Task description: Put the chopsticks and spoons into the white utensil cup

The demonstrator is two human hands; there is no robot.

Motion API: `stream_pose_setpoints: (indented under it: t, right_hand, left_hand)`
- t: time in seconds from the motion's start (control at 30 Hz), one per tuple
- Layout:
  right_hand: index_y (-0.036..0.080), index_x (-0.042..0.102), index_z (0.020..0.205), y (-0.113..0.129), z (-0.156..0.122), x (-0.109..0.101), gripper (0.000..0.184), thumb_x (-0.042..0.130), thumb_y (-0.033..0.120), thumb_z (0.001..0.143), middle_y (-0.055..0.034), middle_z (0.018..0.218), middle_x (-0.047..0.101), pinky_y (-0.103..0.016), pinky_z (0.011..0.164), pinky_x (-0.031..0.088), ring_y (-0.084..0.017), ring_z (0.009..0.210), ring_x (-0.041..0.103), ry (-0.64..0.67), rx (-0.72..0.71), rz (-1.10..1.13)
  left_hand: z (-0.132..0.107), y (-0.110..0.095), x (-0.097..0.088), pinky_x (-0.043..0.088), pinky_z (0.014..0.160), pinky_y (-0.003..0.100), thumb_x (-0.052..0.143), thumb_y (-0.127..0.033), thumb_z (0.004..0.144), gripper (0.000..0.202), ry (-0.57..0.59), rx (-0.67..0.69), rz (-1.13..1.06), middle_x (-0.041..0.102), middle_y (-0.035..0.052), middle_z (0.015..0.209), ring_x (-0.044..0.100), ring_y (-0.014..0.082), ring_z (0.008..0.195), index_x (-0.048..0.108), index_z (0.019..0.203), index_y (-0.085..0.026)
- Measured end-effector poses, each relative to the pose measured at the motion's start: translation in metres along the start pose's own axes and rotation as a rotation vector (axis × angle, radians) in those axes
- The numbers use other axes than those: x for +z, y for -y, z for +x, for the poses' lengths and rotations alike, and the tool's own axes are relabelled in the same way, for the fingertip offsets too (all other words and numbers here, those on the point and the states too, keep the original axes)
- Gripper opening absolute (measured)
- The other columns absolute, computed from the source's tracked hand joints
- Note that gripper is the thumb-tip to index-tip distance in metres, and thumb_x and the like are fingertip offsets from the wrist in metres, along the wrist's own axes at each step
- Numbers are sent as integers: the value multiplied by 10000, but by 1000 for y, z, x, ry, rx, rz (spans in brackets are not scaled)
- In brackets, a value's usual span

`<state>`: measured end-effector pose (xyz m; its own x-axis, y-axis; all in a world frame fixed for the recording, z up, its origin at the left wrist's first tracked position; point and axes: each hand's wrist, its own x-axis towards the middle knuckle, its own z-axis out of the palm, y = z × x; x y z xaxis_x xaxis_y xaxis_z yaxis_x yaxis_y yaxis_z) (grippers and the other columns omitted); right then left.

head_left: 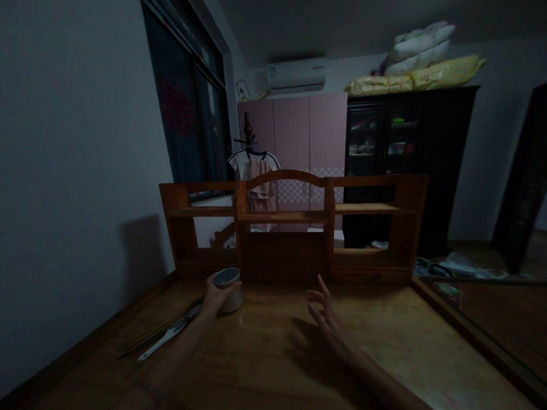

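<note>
My left hand [216, 296] is wrapped round a round, open-topped cup [233, 298] at the left of the wooden desk [266, 362]. The cup looks upright, pale outside and grey within; I cannot tell what it contains. Beside my left forearm lie a long utensil with a white handle [164, 341] and several thin sticks [145, 336]. The utensil's far end is partly hidden near my left wrist. My right hand [324, 311] is raised over the desk to the right of the cup, fingers apart, with nothing in it.
A wooden shelf unit [285, 217] stands along the desk's back edge. The wall [73, 177] borders the desk on the left, and a raised wooden edge [469, 329] runs along its right. Beyond are a pink wardrobe [292, 131] and a dark cabinet [439, 161].
</note>
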<state>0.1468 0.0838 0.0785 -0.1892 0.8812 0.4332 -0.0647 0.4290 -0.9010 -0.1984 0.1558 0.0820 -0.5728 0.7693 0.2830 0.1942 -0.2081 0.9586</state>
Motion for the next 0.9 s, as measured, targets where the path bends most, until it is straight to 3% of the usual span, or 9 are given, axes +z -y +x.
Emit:
stream_pose_setpoints:
  t: [0.27,0.5,0.9]
  right_hand:
    - [356,178,1461,-3,1,-2,683,548,440,893,-42,1202,506,-366,965,369,-204,1106,491,-20,-8,-24]
    - [340,120,1476,-4,0,-1,673,500,423,927,-39,1165,513,-333,921,397,-186,1049,515,18,-13,-65]
    - [313,81,1481,-13,0,-1,639,431,415,956,-63,1157,509,-328,860,435,-188,1010,535,61,-67,-197]
  left_hand:
    - [21,19,-22,467,917,414,884,-292,500,751,-42,-16,1,581,103,1159,570,266,1093,446,1103,-195]
    - [22,20,-25,455,942,410,891,-292,481,781,-21,17,-8,571,80,1148,553,254,1110,436,1109,-207]
    - [14,20,-21,417,988,408,898,-275,454,927,166,51,-15,552,100,1212,526,272,1161,393,1231,-226]
